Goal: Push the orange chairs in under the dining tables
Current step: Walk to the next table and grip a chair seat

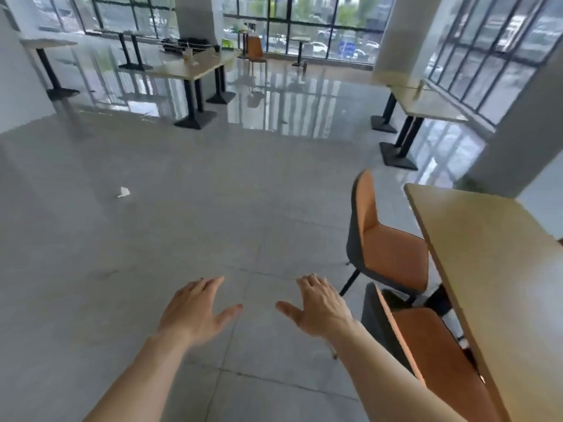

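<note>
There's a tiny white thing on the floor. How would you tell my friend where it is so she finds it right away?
Start at the long wooden dining table in the middle of the room, the one on black legs. Come toward the camera across the open grey tiled floor, keeping left. There lies a small crumpled white scrap, like paper or tissue, the only loose bit on that bare stretch, far from every orange chair.

Ahead of your left hand (195, 312) and right hand (320, 309) the grey floor (213, 208) lies wide open, with only a small white scrap (124, 192) well off to the left. On your right, two orange chairs (387, 239) (432, 354) stand side by side against the wooden table (493, 269), seats partly under its edge, the nearer one just beside your right forearm. Further tables (195, 67) stand well apart at the back.
</note>
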Available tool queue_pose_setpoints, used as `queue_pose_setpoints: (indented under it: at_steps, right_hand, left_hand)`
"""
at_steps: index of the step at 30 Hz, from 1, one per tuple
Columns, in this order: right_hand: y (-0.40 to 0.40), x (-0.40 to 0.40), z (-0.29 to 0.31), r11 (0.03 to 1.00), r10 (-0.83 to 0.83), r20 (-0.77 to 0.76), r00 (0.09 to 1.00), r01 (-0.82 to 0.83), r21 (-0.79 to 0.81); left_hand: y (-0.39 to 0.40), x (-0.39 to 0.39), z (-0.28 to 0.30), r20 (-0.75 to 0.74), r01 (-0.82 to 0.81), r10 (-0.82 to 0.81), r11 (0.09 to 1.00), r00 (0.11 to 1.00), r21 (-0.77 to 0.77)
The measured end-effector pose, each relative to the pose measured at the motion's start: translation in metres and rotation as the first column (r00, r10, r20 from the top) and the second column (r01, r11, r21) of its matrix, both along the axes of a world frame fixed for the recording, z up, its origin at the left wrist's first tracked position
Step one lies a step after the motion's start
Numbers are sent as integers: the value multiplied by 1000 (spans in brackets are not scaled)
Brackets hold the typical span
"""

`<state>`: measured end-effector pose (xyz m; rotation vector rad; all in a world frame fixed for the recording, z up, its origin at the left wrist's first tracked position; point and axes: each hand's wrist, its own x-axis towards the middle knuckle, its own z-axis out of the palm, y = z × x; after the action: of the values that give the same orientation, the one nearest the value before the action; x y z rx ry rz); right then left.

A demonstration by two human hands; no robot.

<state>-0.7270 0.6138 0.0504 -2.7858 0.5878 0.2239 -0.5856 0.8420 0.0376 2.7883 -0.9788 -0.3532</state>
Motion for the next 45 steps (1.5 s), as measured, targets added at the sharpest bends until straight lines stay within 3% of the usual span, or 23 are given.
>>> queue_pose_setpoints:
  at_steps: [4,8,15,19,24,29,35,45]
  right_hand:
    - [-42,2,9,961,-278,-5,961,278,-7]
    - [-79,-30,8,852,-524,-15,852,524,-9]
    - [-125,-112,-28,526,-847,-57,528,849,53]
    - [-133,-145,-57,339,-926,-145,348,937,88]
    - [-122,-160,-94,178,-940,-270,209,975,132]
    - [-118,-144,-120,84,-925,-355,139,983,165]
    - [-113,-120,-142,-12,-966,-260,3,998,54]
    - [-95,-35,-141,-188,-956,-233,-178,982,22]
  left_hand:
    - [-85,65,1,-1,221,-221,975,975,-1]
    - [-186,75,-4,-26,465,-465,885,885,-4]
    - [-340,11,-24,-113,783,-788,615,605,-97]
    - [-394,-36,-44,-130,916,-911,399,391,-39]
    - [-427,-66,-89,-196,983,-965,184,175,-26]
    - [-442,-70,-129,-272,999,-961,52,51,4]
    - [-463,-56,-147,-227,986,-959,-167,-169,-30]
    - [-489,0,-151,-256,901,-872,-433,-417,9]
